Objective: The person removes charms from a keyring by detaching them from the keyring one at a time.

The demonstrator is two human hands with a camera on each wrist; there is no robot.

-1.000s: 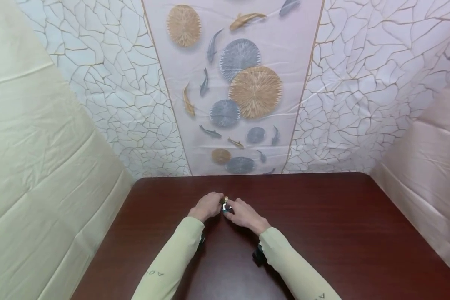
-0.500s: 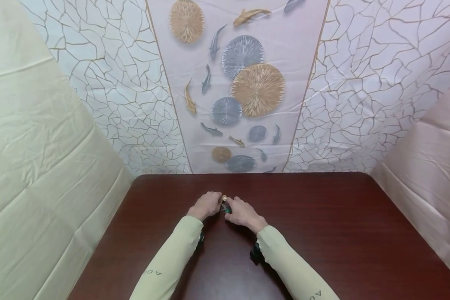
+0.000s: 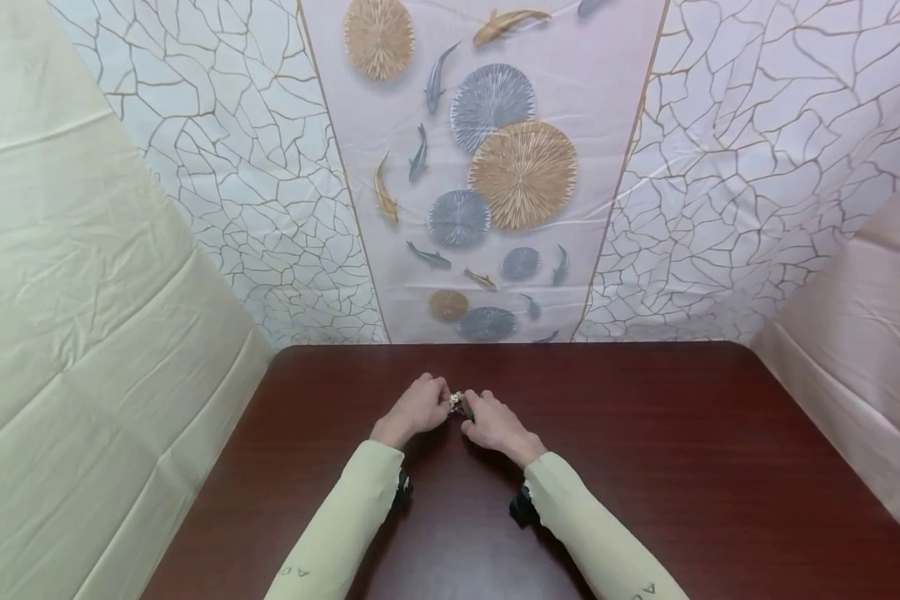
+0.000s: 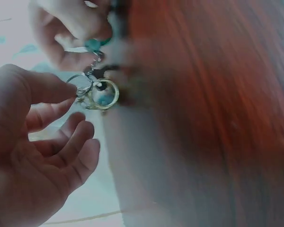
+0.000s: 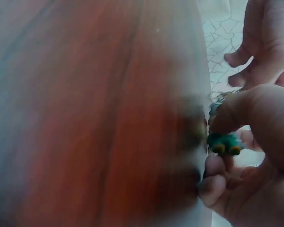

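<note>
A keychain [image 3: 456, 403] is stretched between both hands above the table. My left hand [image 3: 417, 407] pinches a thin metal split ring [image 4: 76, 80] between thumb and index finger, its other fingers loosely bent. Beside that ring hangs a gold-coloured ring [image 4: 117, 94], with a small pale and blue piece showing through it. A short silver chain [image 4: 95, 59] runs from the rings to a green figurine [image 5: 225, 142] with two yellow-orange feet. My right hand [image 3: 497, 425] grips this figurine with its thumb and fingers, which hide much of it.
A dark red-brown wooden table [image 3: 645, 450] lies under the hands. Patterned cloth [image 3: 450, 275] hangs behind its far edge, and pale cloth walls [image 3: 112, 333] flank it. Dark wrist cameras [image 3: 522, 507] sit under the sleeves.
The hands have drawn slightly apart, and the keychain between them has turned, its pale and gold parts showing more and the green less. The head view has shifted a little.
</note>
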